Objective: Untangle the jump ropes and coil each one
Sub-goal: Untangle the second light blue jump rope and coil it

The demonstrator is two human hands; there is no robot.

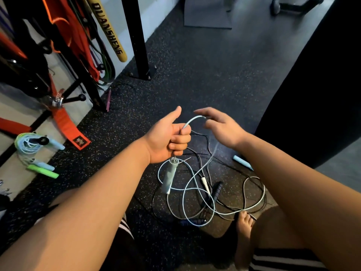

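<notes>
Fisted, my left hand (172, 139) grips the pale blue rope (192, 122) above its dangling handle (171, 177); right hand (220, 128) open, fingertips at the loop. One coiled bundle (29, 145) lies by the rack; the tangle (207, 194) stays on the floor

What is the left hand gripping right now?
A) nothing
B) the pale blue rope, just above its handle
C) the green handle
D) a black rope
B: the left hand is fisted on the pale blue rope, its handle dangling below.
</notes>
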